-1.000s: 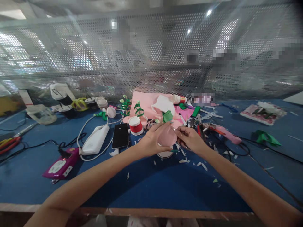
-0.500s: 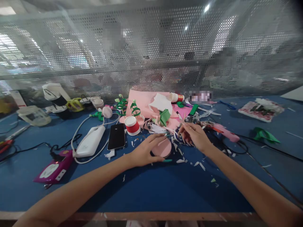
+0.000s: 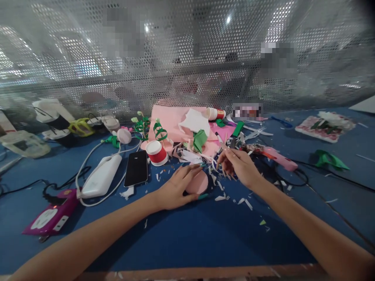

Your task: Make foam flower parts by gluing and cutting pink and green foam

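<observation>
My left hand (image 3: 178, 187) curves over a round pink disc (image 3: 199, 183) lying on the blue table, its thumb at the near edge and its fingers along the far edge. To the right, my right hand (image 3: 238, 164) is raised just above the paper scraps, thumb and forefinger pinched together. Whatever is between them is too small to make out. Behind the hands lie white and green paper pieces (image 3: 200, 139) on a pink sheet (image 3: 166, 121). A red and white paper cup (image 3: 157, 153) stands upside down left of the disc.
Left of the cup are a black phone (image 3: 136, 168), a white power bank (image 3: 101, 175) with a cable, and a purple power strip (image 3: 52, 212). A pink glue gun (image 3: 279, 159) with its cord lies at right, near green paper (image 3: 329, 160). A perforated metal screen (image 3: 181, 58) stands behind.
The view has shifted, so items on the table's left appear further left. My left hand stays around the pink disc, and my right hand remains pinched near the scraps.
</observation>
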Available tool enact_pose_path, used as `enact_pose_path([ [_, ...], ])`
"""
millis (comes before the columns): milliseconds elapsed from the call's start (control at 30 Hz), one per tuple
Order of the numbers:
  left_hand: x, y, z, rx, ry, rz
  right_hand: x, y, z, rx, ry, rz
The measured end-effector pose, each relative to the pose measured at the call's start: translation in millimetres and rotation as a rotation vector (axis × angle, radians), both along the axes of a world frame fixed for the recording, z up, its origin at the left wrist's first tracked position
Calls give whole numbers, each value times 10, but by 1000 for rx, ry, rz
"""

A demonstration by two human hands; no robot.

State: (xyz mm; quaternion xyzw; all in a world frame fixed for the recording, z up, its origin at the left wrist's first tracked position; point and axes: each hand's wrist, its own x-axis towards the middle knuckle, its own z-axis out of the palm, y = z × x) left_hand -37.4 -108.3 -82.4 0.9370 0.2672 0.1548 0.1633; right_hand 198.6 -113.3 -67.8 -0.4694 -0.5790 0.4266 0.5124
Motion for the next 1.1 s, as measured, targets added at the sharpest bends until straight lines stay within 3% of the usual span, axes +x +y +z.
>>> enact_pose_path([
  [733, 27, 7, -14, -76, 93, 55, -27, -52, 58, 0, 23, 15],
  [967, -37, 0, 19, -72, 138, 1, -27, -56, 57, -2, 10, -10],
  [1100, -67, -1, 56, -23, 180, -100, -5, -47, 42, 34, -38, -38],
])
